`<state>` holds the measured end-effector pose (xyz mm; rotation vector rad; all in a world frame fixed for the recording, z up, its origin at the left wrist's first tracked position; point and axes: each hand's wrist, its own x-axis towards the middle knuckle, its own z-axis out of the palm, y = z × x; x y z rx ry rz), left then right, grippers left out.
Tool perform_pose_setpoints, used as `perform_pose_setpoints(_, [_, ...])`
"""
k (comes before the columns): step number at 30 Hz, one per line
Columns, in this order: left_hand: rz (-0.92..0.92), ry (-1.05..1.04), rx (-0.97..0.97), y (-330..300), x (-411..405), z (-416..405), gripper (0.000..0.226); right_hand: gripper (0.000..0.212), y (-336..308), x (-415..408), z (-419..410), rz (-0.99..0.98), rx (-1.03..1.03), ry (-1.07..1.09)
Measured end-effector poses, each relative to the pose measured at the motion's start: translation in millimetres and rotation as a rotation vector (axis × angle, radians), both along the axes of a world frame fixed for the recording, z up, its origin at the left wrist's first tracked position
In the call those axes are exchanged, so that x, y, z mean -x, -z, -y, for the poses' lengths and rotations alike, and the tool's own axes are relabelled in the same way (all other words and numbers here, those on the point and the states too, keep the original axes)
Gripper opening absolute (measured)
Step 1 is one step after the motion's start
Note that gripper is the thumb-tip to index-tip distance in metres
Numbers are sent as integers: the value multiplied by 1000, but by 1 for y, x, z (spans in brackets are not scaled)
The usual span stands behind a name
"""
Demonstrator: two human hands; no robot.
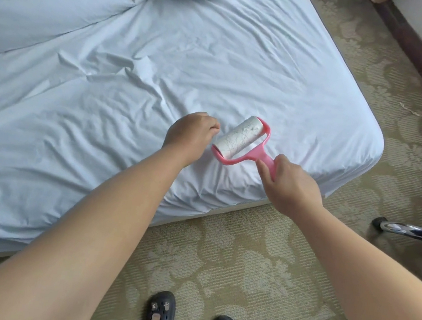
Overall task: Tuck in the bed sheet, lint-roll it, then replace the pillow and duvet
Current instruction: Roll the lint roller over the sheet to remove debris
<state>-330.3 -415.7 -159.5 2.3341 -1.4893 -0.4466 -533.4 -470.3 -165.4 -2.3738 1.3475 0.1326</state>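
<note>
Right hand grasps the pink lint roller handle; left hand, fingers curled, pinches its roll's ten-o'clock end above the bed sheet.

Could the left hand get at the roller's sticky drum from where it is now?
Probably yes. The left hand is curled right beside the drum's near end, nothing lies between them, and the right hand grips only the pink handle.

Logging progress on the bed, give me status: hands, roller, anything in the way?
Right hand grips the pink lint roller handle. Left hand, fingers curled, at the roll's end. Roller over the bed sheet near the corner. Duvet bunched at far side.
</note>
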Motion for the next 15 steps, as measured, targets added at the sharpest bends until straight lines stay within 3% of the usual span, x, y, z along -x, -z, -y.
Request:
perform_pose_setpoints(4, [-4, 38, 13, -1, -23, -7, 23, 44, 2, -23, -9, 19, -1, 11])
perform_pose_setpoints(10, [124, 111, -273, 4, -59, -20, 41, 46, 5, -53, -18, -11, -68, 18])
perform_pose_setpoints(15, [98, 113, -317, 10, -82, -31, 47, 45, 5, -57, -22, -49, -72, 29])
